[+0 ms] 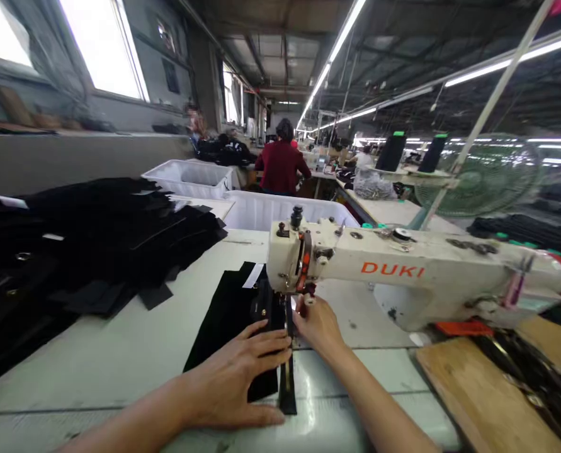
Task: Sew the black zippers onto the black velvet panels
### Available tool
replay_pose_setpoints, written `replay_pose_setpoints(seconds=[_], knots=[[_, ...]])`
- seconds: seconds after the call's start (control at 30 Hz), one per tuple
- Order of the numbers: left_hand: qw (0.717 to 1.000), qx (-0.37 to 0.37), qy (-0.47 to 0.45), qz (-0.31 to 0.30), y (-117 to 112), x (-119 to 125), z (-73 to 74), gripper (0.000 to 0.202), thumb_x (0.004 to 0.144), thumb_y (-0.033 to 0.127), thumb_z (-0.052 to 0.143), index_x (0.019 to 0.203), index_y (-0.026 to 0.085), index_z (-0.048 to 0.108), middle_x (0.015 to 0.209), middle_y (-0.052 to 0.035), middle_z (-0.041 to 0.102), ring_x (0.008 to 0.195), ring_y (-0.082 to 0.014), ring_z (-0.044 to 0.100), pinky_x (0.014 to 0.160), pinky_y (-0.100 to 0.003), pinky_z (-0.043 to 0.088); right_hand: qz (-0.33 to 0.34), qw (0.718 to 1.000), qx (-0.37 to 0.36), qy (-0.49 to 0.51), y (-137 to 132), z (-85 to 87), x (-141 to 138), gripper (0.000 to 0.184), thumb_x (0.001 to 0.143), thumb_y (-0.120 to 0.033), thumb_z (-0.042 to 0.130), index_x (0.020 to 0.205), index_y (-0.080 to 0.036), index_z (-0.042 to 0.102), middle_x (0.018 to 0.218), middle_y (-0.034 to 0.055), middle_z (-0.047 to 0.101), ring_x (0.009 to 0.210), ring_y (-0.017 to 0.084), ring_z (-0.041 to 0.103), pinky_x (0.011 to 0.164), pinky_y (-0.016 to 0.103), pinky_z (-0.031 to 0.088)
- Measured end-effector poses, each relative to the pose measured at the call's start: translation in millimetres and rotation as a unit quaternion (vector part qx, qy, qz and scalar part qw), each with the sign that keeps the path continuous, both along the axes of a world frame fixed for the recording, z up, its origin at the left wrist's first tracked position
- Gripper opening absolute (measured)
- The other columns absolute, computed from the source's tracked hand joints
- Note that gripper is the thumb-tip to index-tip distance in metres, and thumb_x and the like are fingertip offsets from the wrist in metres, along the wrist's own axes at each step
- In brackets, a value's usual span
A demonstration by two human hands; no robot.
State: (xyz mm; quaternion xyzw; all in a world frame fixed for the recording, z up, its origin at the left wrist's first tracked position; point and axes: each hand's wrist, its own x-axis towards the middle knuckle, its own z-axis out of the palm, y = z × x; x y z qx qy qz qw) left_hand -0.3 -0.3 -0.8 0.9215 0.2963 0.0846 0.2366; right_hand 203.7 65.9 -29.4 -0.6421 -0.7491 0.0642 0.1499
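My left hand lies flat with spread fingers on a black fabric piece and on the edge of a black zipper strip with brass-coloured teeth. The strip runs lengthwise under the needle area of a white sewing machine marked DUKI. Close beside the needle, my right hand has its fingers bent together at the zipper's right side; what they grip is hidden. A small white label shows on the fabric's far end. The presser foot is mostly covered by the machine head and my fingers.
A large pile of black fabric pieces covers the table's left side. White plastic bins stand beyond the table. At right, more zipper strips lie on a wooden board. Ahead, a person in a dark red top sits facing away.
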Motion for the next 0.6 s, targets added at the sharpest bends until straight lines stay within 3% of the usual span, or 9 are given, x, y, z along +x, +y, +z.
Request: replay_pose_setpoints(seconds=[0.2,0.4,0.6], knots=[[0.999,0.022,-0.033,-0.011,0.1,-0.1,-4.7,0.077,0.086,0.064,0.064,0.148,0.024,0.044,0.151,-0.0097,0.044,0.14,-0.0326,0.039,0.12,-0.054,0.014,-0.025,1.0,0.005,0.009,-1.2,1.7,-5.6,0.014,0.092,-0.025,0.054,0.092,-0.018,0.067,0.095,0.0088,0.071,0.094,0.022,0.066,0.073,0.027,0.044],[0.999,0.034,-0.005,-0.016,0.8,0.1,-2.4,0.074,0.086,0.064,0.063,0.147,0.024,0.046,0.151,-0.0099,0.044,0.14,-0.0312,0.039,0.12,-0.052,0.015,-0.034,0.999,0.011,0.019,-9.5,-0.6,-7.7,0.014,0.094,-0.024,0.054,0.093,-0.016,0.066,0.092,0.0065,0.07,0.093,0.022,0.066,0.076,0.031,0.048],[0.999,0.04,0.01,-0.012,0.2,-0.1,-4.1,0.075,0.088,0.064,0.061,0.148,0.023,0.044,0.152,-0.0101,0.043,0.14,-0.0315,0.038,0.12,-0.052,0.015,-0.038,0.998,0.035,0.035,23.4,-8.2,-15.3,0.022,0.097,-0.034,0.059,0.108,-0.016,0.063,0.109,0.0059,0.065,0.1,0.021,0.063,0.086,0.042,0.052]])
